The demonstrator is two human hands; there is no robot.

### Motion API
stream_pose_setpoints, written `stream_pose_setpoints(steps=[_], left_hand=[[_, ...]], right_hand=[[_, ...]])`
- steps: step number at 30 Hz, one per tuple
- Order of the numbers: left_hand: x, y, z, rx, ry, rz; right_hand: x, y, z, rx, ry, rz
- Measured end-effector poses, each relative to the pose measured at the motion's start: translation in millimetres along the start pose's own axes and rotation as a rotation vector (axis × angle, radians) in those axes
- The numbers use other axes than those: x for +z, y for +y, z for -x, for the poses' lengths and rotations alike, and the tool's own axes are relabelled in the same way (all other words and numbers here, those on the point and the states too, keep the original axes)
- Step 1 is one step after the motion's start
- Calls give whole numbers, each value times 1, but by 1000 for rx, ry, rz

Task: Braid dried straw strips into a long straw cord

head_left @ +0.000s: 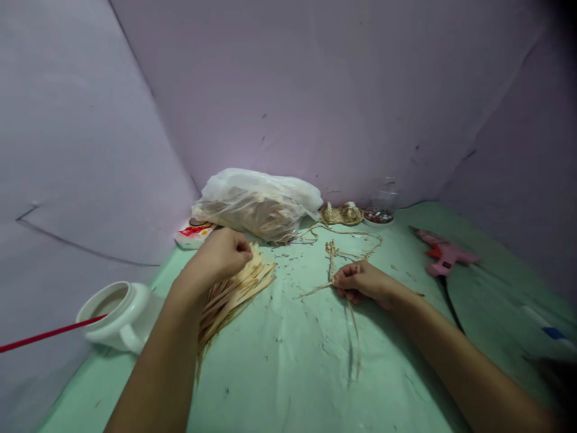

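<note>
My right hand (358,281) pinches a thin braided straw cord (332,255) near its end, and a couple of loose strands stick out below and to the left of the fingers. The finished cord trails away behind the hand in a loose loop. On the left, my left hand (229,252) is closed just over a bundle of dry, pale straw strips (238,291) lying fanned on the table. Its fingertips are turned away, so whatever they pinch, if anything, is hidden.
A white plastic bag (265,201) lies at the back, beside a small woven slipper (341,213) and a clear cup (379,210) of small bits. A pink glue gun (446,252) sits right. A white pot (130,310) with a red stick (49,334) stands left on the green-covered table (279,373).
</note>
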State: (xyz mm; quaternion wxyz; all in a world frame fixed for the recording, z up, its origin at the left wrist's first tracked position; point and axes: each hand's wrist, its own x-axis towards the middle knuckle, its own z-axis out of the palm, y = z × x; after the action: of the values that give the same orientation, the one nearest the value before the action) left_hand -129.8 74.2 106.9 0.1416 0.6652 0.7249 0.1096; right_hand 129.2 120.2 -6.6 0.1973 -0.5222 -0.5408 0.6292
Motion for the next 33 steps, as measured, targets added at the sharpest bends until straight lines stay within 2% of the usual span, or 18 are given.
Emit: stream_pose_setpoints(steps=[3,5,8,12,15,18,22,25,29,33], left_hand=[[15,-15,-3,7,-167,8],[23,-22,-6,2,-222,-2],[34,-23,-6,22,-218,-45],[57,-9,-5,83,-197,-80],[74,-1,-7,21,-95,-191],[78,0,-8,-28,-82,-233],[68,5,-6,17,-52,-34],[69,21,-4,81,-19,222],[102,55,-9,77,-180,530],[138,77,-20,-70,-161,544]], right_hand=[[0,1,1,-18,-4,7],[0,1,1,-28,-8,6],[0,2,0,-25,-19,1],[-1,0,1,-20,-11,3],[0,-1,2,-11,-7,-3],[0,0,2,-7,-9,-13],[-1,1,2,-22,-7,-11],[-2,1,2,-24,-15,-17],[-3,-1,3,-46,-33,-20],[-4,-1,2,-43,-30,-46]])
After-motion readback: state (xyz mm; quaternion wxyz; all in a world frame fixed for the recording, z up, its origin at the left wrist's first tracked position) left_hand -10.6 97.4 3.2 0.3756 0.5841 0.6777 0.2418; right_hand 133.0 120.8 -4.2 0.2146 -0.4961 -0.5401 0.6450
